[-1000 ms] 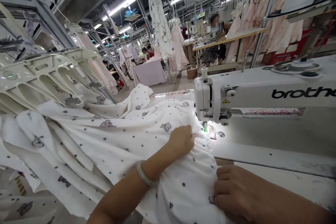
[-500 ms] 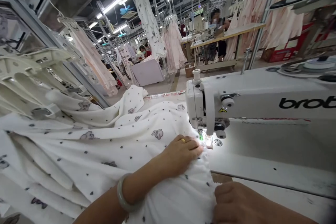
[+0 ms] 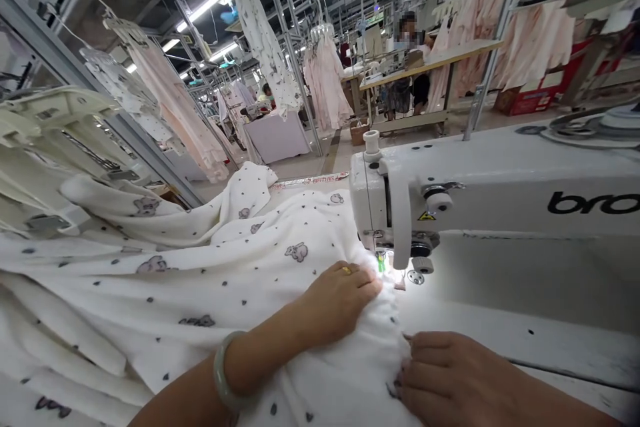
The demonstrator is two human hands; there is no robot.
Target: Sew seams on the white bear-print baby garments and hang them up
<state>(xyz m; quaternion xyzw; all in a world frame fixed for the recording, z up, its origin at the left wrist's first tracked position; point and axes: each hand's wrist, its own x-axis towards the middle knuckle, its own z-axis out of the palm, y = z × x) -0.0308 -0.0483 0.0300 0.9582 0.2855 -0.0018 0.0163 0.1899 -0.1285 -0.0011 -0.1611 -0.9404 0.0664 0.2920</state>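
A white cloth printed with small grey bears and dots (image 3: 210, 267) is spread over the sewing table and runs under the needle of a white sewing machine (image 3: 480, 187). My left hand (image 3: 340, 297), with a ring and a pale bracelet on the wrist, lies flat on the cloth just left of the lit needle, fingers pressed down on the gathered edge. My right hand (image 3: 445, 380) rests at the near edge of the cloth, fingers curled and pinching the fabric.
Pale plastic hanger frames (image 3: 55, 140) stand at the left. Pink and white garments (image 3: 325, 80) hang from overhead rails behind. Other people sit at sewing tables (image 3: 430, 67) in the background. A red box (image 3: 525, 100) is at the far right.
My left hand slid forward to the needle and flattened on the cloth. My right hand shifted a little along the near fabric edge. The view drifted left and down.
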